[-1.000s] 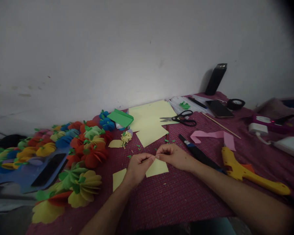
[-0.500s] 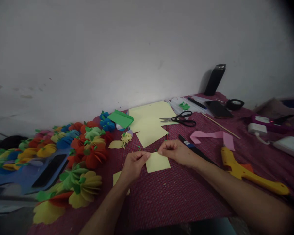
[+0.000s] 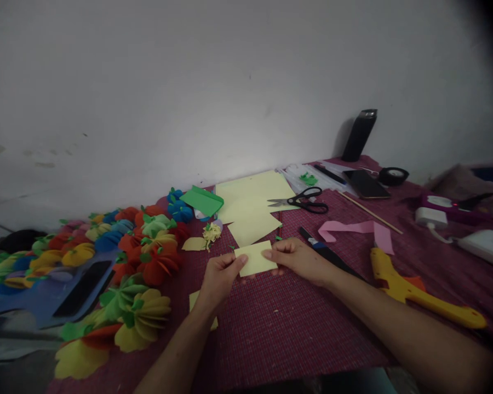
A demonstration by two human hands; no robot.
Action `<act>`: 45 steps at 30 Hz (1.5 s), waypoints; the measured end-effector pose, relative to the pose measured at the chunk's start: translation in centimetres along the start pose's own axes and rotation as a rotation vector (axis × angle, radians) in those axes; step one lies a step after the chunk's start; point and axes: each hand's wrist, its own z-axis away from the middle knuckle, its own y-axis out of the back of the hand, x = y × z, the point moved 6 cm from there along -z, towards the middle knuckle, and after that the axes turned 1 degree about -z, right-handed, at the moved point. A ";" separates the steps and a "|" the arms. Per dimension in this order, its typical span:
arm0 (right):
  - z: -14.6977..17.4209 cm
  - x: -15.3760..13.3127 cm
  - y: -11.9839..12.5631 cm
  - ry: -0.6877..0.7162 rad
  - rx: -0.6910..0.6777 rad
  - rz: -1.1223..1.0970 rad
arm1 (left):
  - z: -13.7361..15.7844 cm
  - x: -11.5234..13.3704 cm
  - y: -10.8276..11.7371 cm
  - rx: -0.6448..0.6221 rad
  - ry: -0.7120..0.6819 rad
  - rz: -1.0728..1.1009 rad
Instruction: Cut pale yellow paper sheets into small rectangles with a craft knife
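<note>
A small rectangular piece of pale yellow paper is held up between both hands, just above the cloth. My left hand pinches its left end, thumb on top and fingers underneath. At the right end my right hand grips it the same way. Behind the piece lie larger yellow paper sheets, and black-handled scissors rest on their right edge. Another yellow paper piece is partly hidden by my left forearm. A yellow petal-shaped cutout sits beside a bunch of yellow shreds.
Many colourful paper pumpkins crowd the left side. On the right are a yellow glue gun, a pink strip, a cutter knife, a wooden stick, a phone, black tape and a black bottle.
The yellow paper has been raised and tilted, and it now looks shorter from front to back. My thumbs have moved from its far corners onto its face, with fingers beneath.
</note>
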 end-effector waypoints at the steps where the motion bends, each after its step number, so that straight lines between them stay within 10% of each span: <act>1: 0.0 0.0 0.0 0.007 0.000 0.001 | 0.0 0.0 0.0 0.001 -0.002 0.004; 45: 0.3 1.5 -1.8 0.063 -0.156 0.406 | 0.3 -1.6 -1.5 -0.145 0.113 -0.079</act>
